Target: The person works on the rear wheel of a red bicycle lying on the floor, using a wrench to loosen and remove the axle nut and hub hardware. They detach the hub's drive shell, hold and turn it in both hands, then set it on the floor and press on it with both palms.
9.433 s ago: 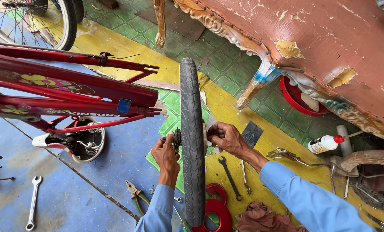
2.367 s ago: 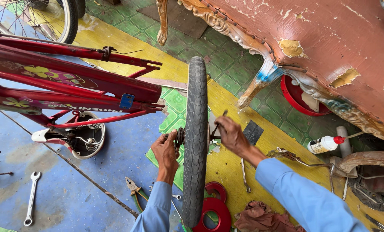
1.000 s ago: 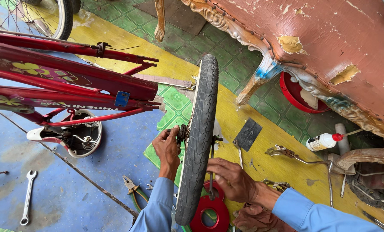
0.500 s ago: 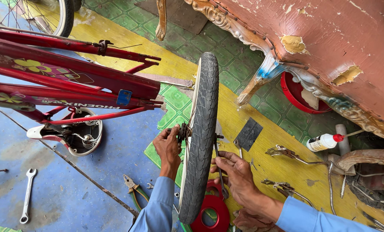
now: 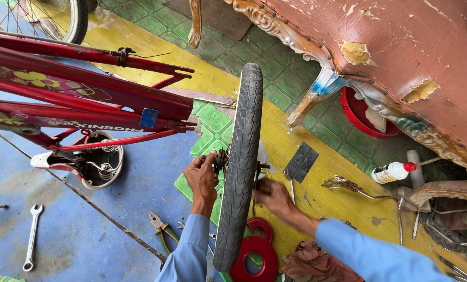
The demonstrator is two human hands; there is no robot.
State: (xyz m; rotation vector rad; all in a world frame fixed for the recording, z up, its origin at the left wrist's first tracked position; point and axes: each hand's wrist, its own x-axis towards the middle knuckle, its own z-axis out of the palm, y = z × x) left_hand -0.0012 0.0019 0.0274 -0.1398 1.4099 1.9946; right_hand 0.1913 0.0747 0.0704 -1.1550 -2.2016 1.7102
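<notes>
since a second ago our right hand [image 5: 272,196] is coming back up from the floor to the axle beside the wheel [image 5: 240,167], which we are standing upright on its tyre. our left hand [image 5: 202,177] is gripping the sprocket side; whether the right fingers are closed we cannot tell. so hub work is resuming.

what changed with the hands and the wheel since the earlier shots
The right hand left the axle, dipped to the floor, and is now back beside the wheel. The left hand stayed at the hub, the wheel upright, the red bike frame unmoved.
</notes>
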